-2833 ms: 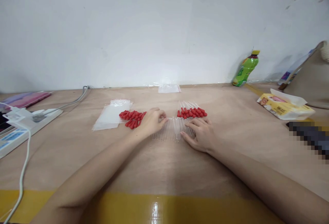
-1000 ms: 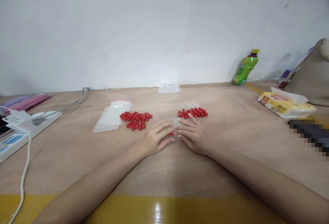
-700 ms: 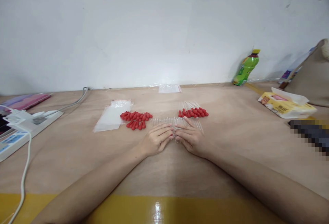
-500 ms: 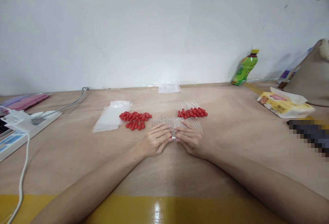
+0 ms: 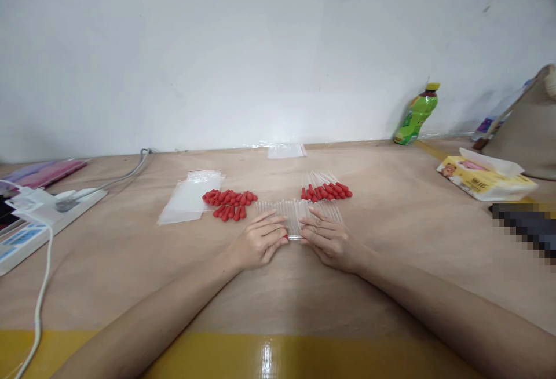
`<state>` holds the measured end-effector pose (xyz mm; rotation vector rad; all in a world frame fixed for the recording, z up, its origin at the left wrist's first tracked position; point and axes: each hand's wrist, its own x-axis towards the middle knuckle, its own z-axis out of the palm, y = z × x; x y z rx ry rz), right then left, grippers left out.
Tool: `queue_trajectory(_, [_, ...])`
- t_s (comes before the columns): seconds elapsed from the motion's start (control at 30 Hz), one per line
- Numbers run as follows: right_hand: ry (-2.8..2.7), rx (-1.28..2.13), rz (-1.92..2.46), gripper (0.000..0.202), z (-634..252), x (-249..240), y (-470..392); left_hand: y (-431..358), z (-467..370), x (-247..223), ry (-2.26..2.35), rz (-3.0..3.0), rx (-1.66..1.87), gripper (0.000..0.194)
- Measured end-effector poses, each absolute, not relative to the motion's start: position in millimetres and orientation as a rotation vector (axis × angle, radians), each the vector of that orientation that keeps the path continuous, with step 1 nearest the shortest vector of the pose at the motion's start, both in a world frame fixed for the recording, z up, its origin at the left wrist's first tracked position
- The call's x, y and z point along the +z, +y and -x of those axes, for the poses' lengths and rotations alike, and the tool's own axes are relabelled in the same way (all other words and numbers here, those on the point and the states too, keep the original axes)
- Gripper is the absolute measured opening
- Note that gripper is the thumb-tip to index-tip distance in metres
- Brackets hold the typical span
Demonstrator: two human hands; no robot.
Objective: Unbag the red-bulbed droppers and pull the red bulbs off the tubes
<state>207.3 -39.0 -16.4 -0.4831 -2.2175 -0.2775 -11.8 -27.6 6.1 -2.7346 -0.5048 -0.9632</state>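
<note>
A row of thin clear tubes lies side by side on the table. My left hand rests over the row's left part, fingers closed, with a bit of red at its fingertips. Over the right part lies my right hand, its fingers slightly spread on the tubes. A short clear tube lies crosswise between the hands. Red rubber bulbs are heaped to the left. More red bulbs sit at the right, at the near ends of other clear tubes.
Clear plastic bags lie at the left, and another by the wall. A power strip with cables is far left. At right are a green bottle, tissue pack, bag and dark blurred object.
My hands have moved slightly apart, uncovering more of the tubes between them. Red now shows at my left fingertips.
</note>
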Motion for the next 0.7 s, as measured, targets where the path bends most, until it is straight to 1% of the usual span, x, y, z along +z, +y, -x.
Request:
queue_trajectory(0.17, [-2.253, -0.261, 0.481, 0.016, -211.0, -14.7, -41.4, -32.4, 15.8, 6.9, -0.474, 2.702, -0.944, 0.011])
queue_trajectory(0.3, [-2.172, -0.233, 0.587, 0.015, -221.8, -11.5, -37.2, -28.5, 28.5, 9.9, -0.628, 2.624, -1.046, 0.010])
queue_trajectory(0.4, [-2.084, -0.264, 0.786, 0.012, -231.2, -7.4, -32.2, -18.5, 48.4, 22.2, -0.946, 2.488, -1.100, 0.013])
queue_trajectory(0.47, [-2.058, -0.308, 0.921, 0.014, -233.2, -4.5, -30.0, -11.9, 65.7, 36.3, -1.245, 2.423, -1.077, 0.022])
queue_trajectory(0.53, [-2.048, -0.310, 1.014, 0.019, -230.4, -2.2, -28.8, -6.9, 84.8, 51.7, -1.533, 2.445, -0.939, 0.026])
queue_trajectory(0.6, [-2.057, -0.259, 1.063, 0.024, -223.9, -0.5, -27.8, -3.4, 103.7, 64.1, -1.781, 2.431, -0.745, 0.027])
queue_trajectory(0.63, [-2.054, -0.234, 1.079, 0.024, -219.8, 0.2, -27.1, -2.0, 112.4, 68.2, -1.898, 2.433, -0.637, 0.027])
queue_trajectory(0.7, [-2.044, -0.212, 1.106, 0.023, -211.0, 1.2, -25.4, 0.7, 126.7, 71.6, -2.119, 2.412, -0.528, 0.028])
